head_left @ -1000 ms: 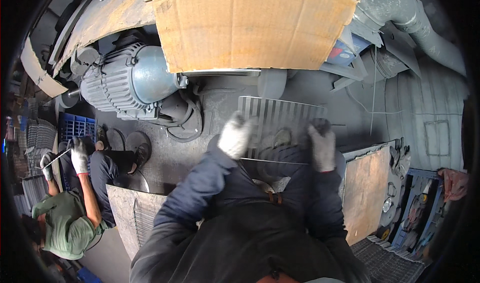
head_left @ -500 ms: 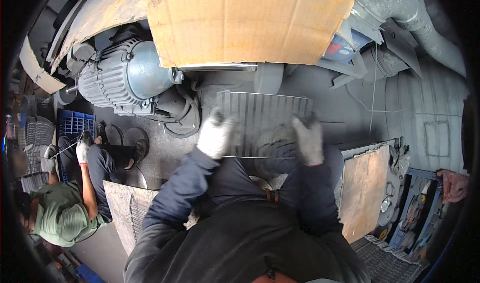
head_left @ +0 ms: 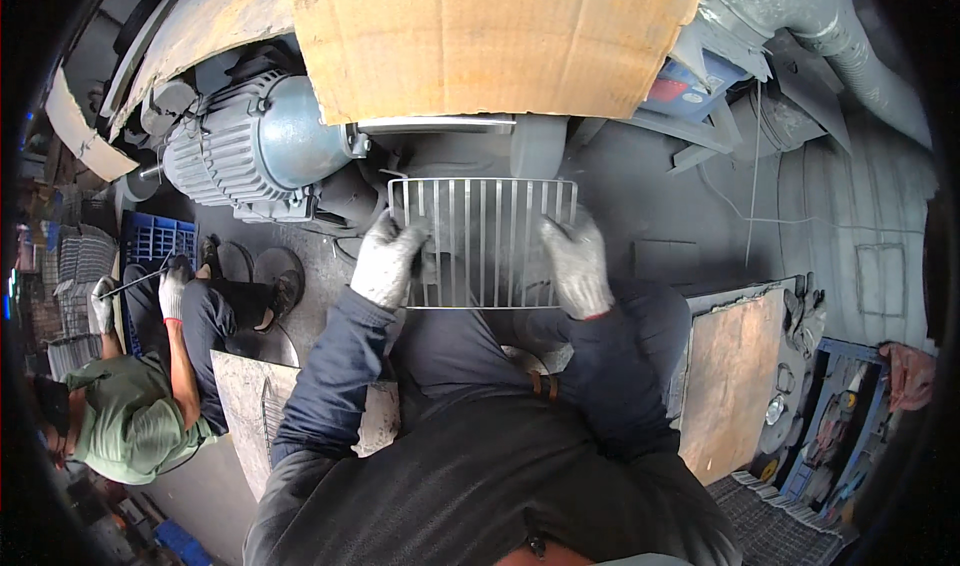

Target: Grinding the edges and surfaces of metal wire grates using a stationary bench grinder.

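Gloves are covering both of my hands, and both are gripping a rectangular wire grille [head_left: 482, 241] that I am holding up in front of me, just above picture centre. My left hand [head_left: 386, 261] is closing around the grille's left edge at about nine o'clock of the frame of bars, fingers curled over the wires; my right hand [head_left: 577, 264] is clamping the right edge at about three o'clock in the same way. The grille is standing roughly upright and facing me, its thin bars running vertically, its lower rail sitting level just above my knees. At twelve o'clock from it, a large sheet of brown cardboard [head_left: 480, 36] is filling the top of the view, with a grey metal housing just under the sheet's lower edge. At ten o'clock, a ribbed grey electric motor [head_left: 255, 146] is lying on its side on the dark floor [head_left: 660, 206]. At eight o'clock, well apart from me, another person in a green shirt [head_left: 135, 416] is sitting on the floor, gloved hands working a thin rod beside a blue plastic crate [head_left: 150, 241]. At four o'clock, a brown board [head_left: 730, 376] is leaning near my right leg, and further out a rack of small parts is lying at the rim. At one o'clock, a grey corrugated hose [head_left: 820, 26] is curving away toward the edge.
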Motion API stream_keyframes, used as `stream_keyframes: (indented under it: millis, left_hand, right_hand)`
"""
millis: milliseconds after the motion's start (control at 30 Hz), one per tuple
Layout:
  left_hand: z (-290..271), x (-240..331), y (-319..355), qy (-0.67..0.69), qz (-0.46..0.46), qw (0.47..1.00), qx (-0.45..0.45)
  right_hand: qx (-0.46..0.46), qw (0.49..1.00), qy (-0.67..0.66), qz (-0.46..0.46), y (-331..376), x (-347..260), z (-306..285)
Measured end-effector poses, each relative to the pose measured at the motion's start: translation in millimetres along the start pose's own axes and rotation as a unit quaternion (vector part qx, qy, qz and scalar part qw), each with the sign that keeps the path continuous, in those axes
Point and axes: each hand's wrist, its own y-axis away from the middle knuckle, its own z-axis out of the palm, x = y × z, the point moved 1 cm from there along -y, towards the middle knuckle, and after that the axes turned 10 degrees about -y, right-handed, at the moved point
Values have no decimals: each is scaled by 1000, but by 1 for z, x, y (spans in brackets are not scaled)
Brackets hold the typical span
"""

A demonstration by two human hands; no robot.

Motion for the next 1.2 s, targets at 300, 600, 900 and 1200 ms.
stream_keyframes:
  millis: [300,600,900,1200]
  left_hand:
    - [103,-23,-13,-39,25,996,-80]
    - [7,-5,2,-20,1,1000,-6]
    - [109,16,9,-2,40,997,-65]
    - [41,8,-4,-62,-7,996,-61]
  right_hand:
    - [33,996,-86,-5,-7,-14,-100]
    - [-29,997,-67,7,2,-10,-8]
    - [29,994,-105,14,-1,-37,-104]
    - [4,987,-138,80,3,-15,-48]
